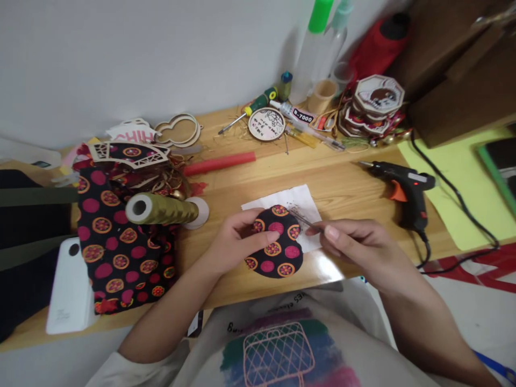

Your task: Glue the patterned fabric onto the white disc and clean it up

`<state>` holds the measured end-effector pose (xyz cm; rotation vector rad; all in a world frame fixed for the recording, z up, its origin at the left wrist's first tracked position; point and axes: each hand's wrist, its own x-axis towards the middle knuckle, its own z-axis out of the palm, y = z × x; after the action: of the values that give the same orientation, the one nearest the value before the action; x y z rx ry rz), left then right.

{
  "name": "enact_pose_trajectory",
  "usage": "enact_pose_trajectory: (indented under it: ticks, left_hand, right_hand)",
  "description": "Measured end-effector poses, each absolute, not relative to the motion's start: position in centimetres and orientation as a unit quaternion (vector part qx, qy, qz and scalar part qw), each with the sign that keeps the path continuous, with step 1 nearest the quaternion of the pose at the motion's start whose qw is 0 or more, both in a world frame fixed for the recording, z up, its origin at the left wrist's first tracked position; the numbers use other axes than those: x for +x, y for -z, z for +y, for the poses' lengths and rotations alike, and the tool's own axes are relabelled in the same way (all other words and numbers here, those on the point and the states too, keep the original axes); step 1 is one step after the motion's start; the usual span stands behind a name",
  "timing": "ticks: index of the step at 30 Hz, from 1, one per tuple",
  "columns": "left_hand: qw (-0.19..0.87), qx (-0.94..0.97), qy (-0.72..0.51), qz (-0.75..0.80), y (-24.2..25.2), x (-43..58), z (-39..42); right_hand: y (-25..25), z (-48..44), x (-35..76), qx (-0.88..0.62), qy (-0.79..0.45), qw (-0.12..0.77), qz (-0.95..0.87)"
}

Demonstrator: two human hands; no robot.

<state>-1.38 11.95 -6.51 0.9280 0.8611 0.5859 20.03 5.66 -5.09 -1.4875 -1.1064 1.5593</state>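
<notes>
My left hand [236, 239] grips the left edge of a gourd-shaped piece covered in black fabric with pink and orange circles [278, 244], holding it over the wooden table's front edge [322, 263]. My right hand [355, 244] pinches a thin metal needle-like tool [302, 219] whose tip touches the upper right edge of the piece. Under the piece lies a white paper sheet [302, 201].
A black hot glue gun [403, 185] with its cord stands to the right. A gold thread spool [161, 208] lies on matching patterned fabric [116, 236] at left. A red stick [220, 163], glue tube [296, 113], screwdriver [252, 106], bottles [312, 48] and wooden cutouts [179, 129] line the back.
</notes>
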Motion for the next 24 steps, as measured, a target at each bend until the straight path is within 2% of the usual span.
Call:
enact_pose_trajectory:
  ticks: [5, 24]
  left_hand:
    - [0.771, 0.427, -0.269, 0.388, 6.60, -1.37, 12.00]
    - [0.766, 0.439, -0.252, 0.396, 7.01, -1.27, 11.93]
  right_hand:
    - [5.16, 5.71, 19.70, -0.559, -0.637, 0.353, -0.397]
    - [5.31, 5.66, 19.74, -0.574, -0.633, 0.348, -0.386]
